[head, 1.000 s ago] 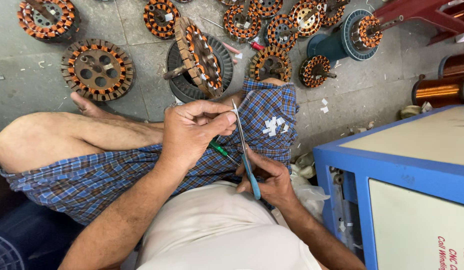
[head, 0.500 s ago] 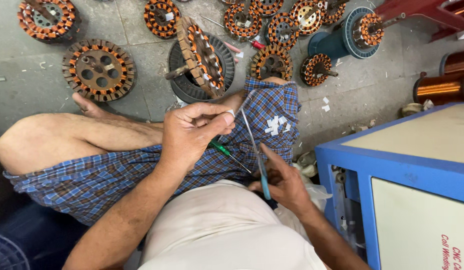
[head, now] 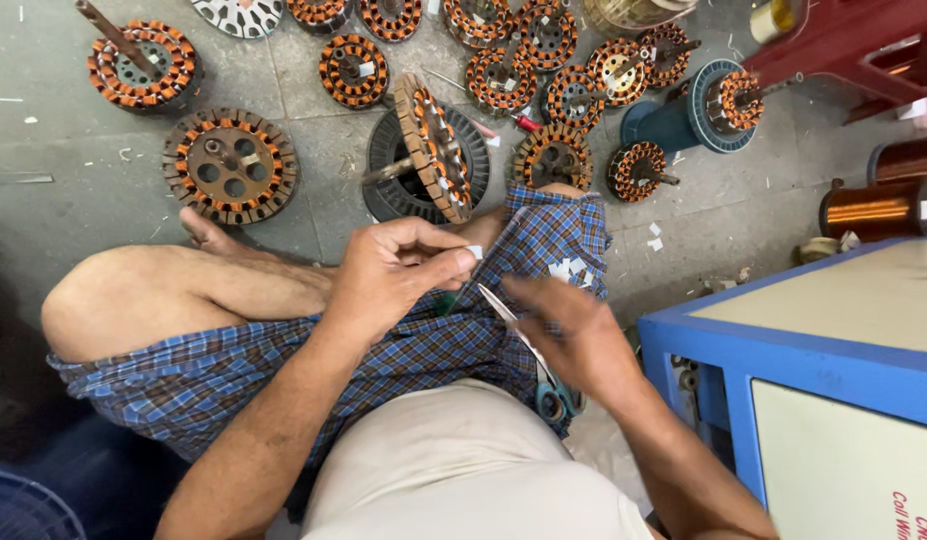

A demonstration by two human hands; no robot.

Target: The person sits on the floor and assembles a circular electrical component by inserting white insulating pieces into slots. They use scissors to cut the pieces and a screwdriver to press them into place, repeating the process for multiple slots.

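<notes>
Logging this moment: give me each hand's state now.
Left hand: closed, pinching a small white paper piece.
Right hand: blurred, holding blue-handled scissors.

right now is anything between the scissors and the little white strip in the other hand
Nothing visible. The left hand pinches the white strip at its fingertips; the scissors in the right hand point up toward it with only open air between, above the checked cloth. The right hand is blurred.
</notes>
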